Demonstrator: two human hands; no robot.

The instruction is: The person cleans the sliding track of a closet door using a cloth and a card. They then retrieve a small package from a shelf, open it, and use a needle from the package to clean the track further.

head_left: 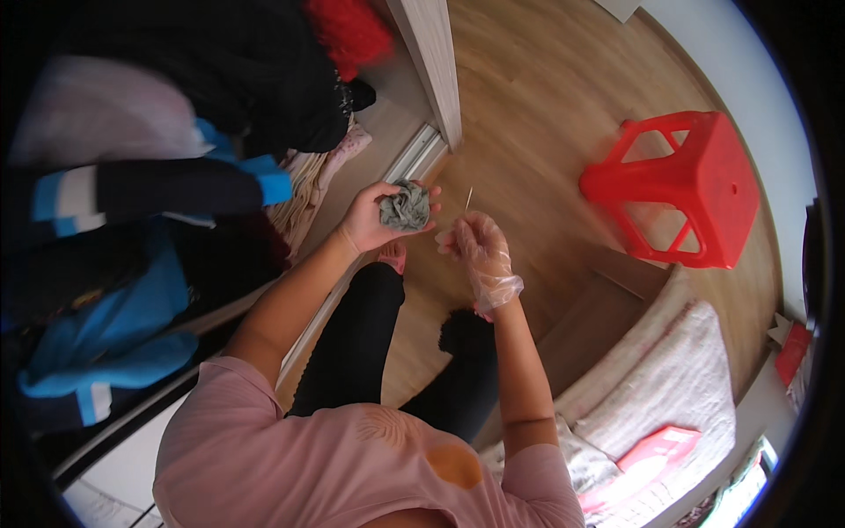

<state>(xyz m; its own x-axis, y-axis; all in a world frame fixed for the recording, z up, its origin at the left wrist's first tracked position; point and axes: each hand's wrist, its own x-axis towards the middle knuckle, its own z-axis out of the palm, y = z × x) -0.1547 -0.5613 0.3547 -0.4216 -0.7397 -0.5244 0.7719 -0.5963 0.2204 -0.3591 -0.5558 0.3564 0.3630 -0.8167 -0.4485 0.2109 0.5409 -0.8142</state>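
1. Head view: the likeliest trouble, I judged, was the wad (405, 206) dropping from the left hand (366, 218) to the floor (519, 106) below; it looked soft and crumpled, and a looser cup could have let it roll out.
2. Next came the stick (469, 199), which could have turned or slid in the right hand (481, 251), because it was thin and the clear glove (498, 289) looked slack and slippery.
3. Its free end might also have poked the left fingers if the hands met carelessly; whether that end was sharp, I could not tell.
4. Left hand: half curled, clamped lightly round the wad, thumb on one side and fingers on the other.
5. Right hand: fingertips together on the stick, its lower end hidden by them, its upper end pointing away from the body.
6. Between the hands lay a small gap; the stick stood just right of the left hand, apart from the wad.
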